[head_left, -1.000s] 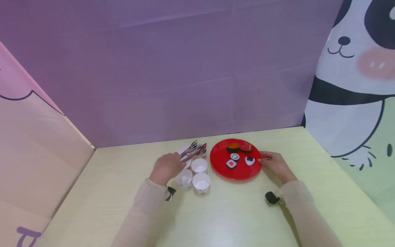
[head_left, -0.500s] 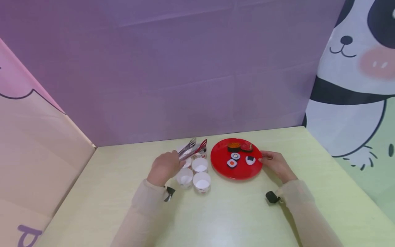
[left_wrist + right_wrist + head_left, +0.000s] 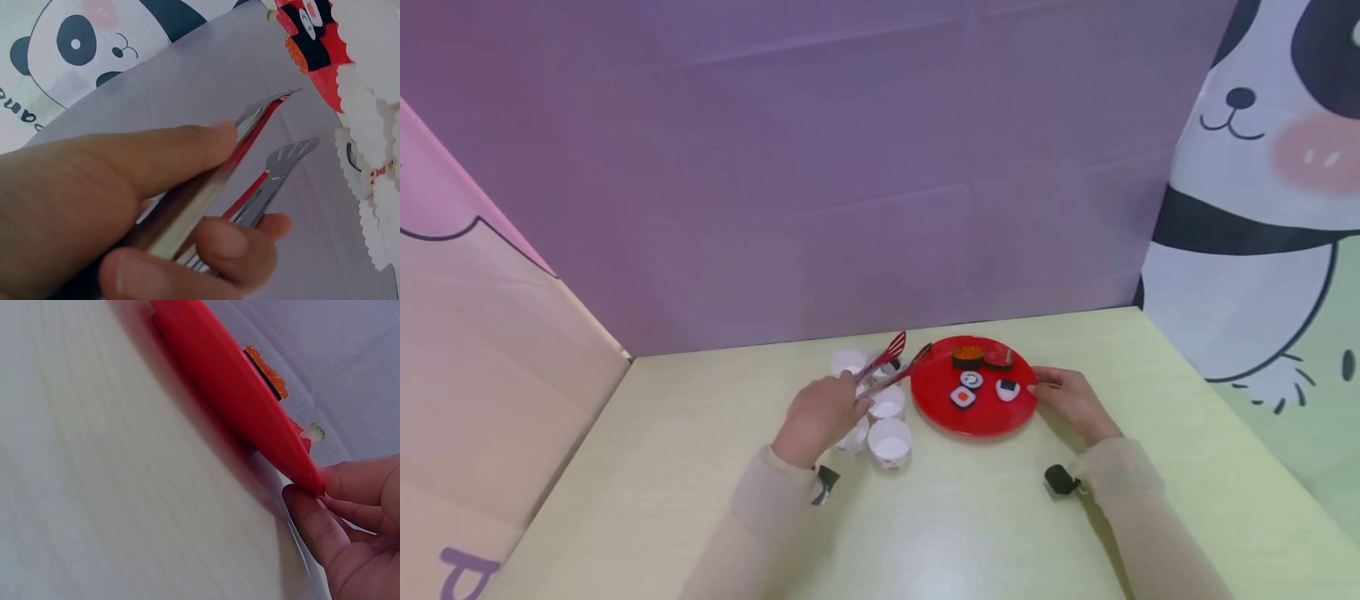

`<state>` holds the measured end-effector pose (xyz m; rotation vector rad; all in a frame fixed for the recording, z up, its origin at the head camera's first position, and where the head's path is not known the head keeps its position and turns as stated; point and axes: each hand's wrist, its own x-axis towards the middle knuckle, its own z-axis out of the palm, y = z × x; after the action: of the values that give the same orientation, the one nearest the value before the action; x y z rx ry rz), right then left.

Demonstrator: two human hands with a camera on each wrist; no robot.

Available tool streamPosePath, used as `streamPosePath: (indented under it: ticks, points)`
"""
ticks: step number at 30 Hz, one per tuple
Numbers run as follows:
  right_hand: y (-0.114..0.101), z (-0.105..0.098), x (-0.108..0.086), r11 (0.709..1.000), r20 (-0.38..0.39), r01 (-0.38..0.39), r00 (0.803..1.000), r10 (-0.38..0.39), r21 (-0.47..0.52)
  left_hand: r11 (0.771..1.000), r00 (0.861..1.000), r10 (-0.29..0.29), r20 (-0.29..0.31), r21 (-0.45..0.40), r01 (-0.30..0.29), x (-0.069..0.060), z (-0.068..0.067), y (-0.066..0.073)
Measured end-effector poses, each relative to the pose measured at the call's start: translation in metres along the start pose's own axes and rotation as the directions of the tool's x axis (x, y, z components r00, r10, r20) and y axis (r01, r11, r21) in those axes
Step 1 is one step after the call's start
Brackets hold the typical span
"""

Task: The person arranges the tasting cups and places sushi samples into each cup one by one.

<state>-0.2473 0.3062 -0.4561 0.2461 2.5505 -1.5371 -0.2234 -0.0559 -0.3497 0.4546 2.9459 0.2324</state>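
Note:
Metal tongs (image 3: 880,367) with red-lined tips are gripped by my left hand (image 3: 822,415), their two arms spread with nothing between the tips. They hang over several white paper cups (image 3: 891,442), near the left rim of a red plate (image 3: 936,410). In the left wrist view, thumb and fingers wrap the tongs (image 3: 203,200). My right hand (image 3: 1072,405) pinches the plate's right edge, thumb on one face and fingers on the other in the right wrist view. On the plate lie several toy sushi pieces, among them an orange-topped one (image 3: 967,358) and a white rice ball (image 3: 1007,390).
The pale wooden table (image 3: 970,517) stretches in front of the cups and plate. A purple cloth (image 3: 850,183) hangs behind it, with a panda print (image 3: 1240,292) to the right. One back cup holds a dark and white piece.
My left hand and the tongs have moved right toward the plate, and the tongs have turned. My right hand keeps its pinch on the plate.

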Motion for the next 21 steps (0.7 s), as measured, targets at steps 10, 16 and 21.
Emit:
streamPosePath:
  ticks: [10, 16, 21]
  points:
    - [0.001, 0.000, 0.001, 1.000, -0.004, 0.017, 1.000, -0.017, -0.013, 0.995, 0.995, 0.097, -0.023, 0.014, -0.097, -0.004, 0.010, 0.014]
    - [-0.001, 0.001, 0.000, 1.000, -0.005, 0.014, 1.000, -0.014, -0.013, 0.989, 0.989, 0.148, 0.019, -0.015, -0.148, -0.005, 0.017, 0.022]
    - [-0.001, 0.000, -0.002, 1.000, -0.004, 0.024, 1.000, -0.024, -0.018, 0.987, 0.987, 0.154, 0.037, -0.049, -0.152, -0.005, 0.025, 0.027]
